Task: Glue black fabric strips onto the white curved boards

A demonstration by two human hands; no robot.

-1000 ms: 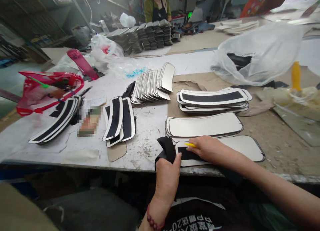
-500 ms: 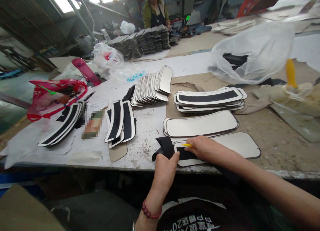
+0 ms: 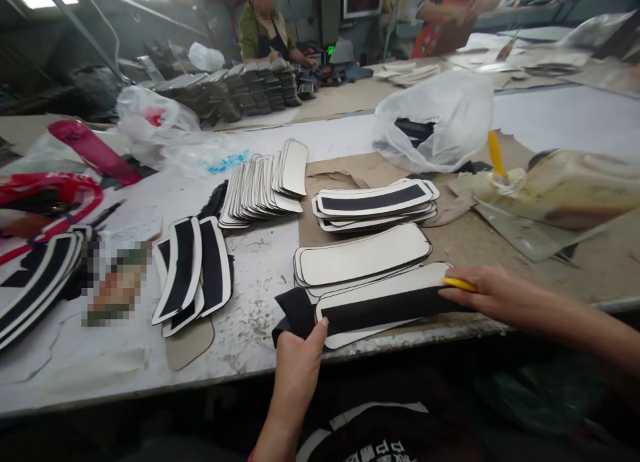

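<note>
A curved white panel [image 3: 385,285] lies on a stack at the table's front edge. Across it runs a black strip [image 3: 380,310], stretched from end to end. My left hand [image 3: 297,362] grips the panel's left end, its thumb on top beside the strip; the fingers beneath are hidden. A loose folded black piece [image 3: 295,312] sticks up behind that thumb. At the panel's right end my right hand [image 3: 493,294] is closed around a yellow-handled tool [image 3: 460,285], whose working end I cannot make out. The strip's right end passes under this hand.
Behind lie plain white panels [image 3: 363,252] and panels with black strips [image 3: 375,199]. More stand fanned out [image 3: 265,189] or lie left [image 3: 190,269]. At right is a yellowish container [image 3: 575,182] with a yellow handle [image 3: 497,154]. A plastic bag [image 3: 440,122] and co-workers are farther back.
My right hand has moved from near my left hand to the panel's right end. The black strip now stretches along the panel. The camera has turned rightward.
</note>
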